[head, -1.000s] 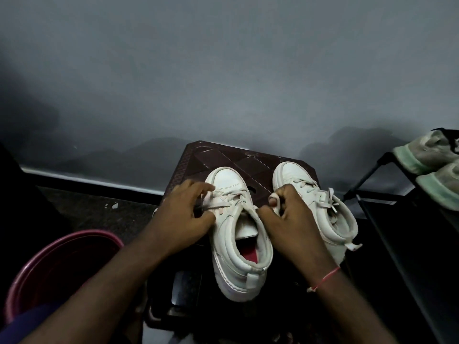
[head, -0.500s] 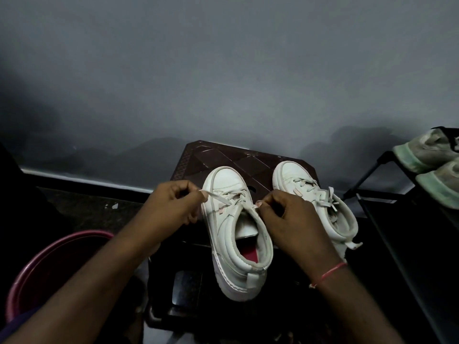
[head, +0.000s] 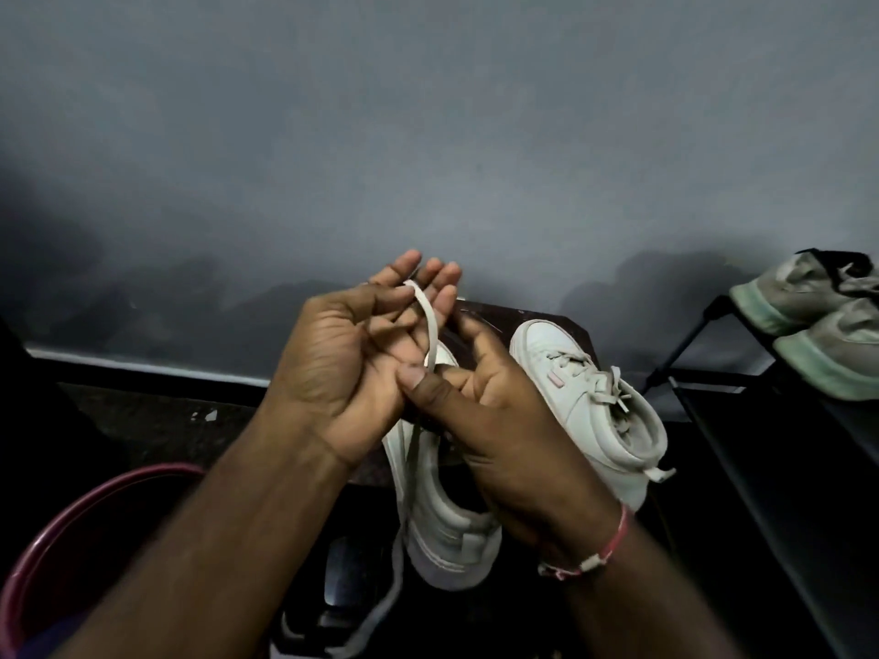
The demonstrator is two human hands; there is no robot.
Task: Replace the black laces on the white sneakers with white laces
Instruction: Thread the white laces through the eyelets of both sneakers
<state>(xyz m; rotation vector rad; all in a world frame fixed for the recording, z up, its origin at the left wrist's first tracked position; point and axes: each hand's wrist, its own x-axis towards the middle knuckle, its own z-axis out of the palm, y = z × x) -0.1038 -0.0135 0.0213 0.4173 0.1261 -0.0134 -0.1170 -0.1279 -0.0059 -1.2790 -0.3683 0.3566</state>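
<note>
The only marking I can find is a small pink tab (head: 554, 380) on the side of the far sneaker (head: 613, 420), too small to read.

The white lace (head: 430, 325) is flat and pale. It is held up in front of the wall, above the stool. The left hand (head: 342, 373) pinches its top end between thumb and forefinger, with the other fingers standing straight. The right hand (head: 494, 420) clamps the lace lower down under its thumb, with its fingers curled in. Below the hands the lace drops along the nine o'clock side of the near sneaker (head: 447, 530) and trails off past the stool's edge toward six o'clock, going grey in the shadow.

The near sneaker is a white high-top, heel toward me and mostly hidden behind the hands. The far sneaker sits at three o'clock from it, the same make, with its pale laces (head: 587, 373) threaded and loosely knotted. A red thread band (head: 611, 546) circles the right wrist.

Both sneakers stand on a dark brown stool (head: 494, 316) pushed against a dim grey wall (head: 428, 135). A pale strip runs along the wall's foot above a dark speckled floor (head: 157, 420). A pink bucket (head: 62, 525) shows its rim at eight o'clock. At three o'clock a black rack (head: 761, 468) carries a pair of worn shoes (head: 823, 340) with greenish soles.
</note>
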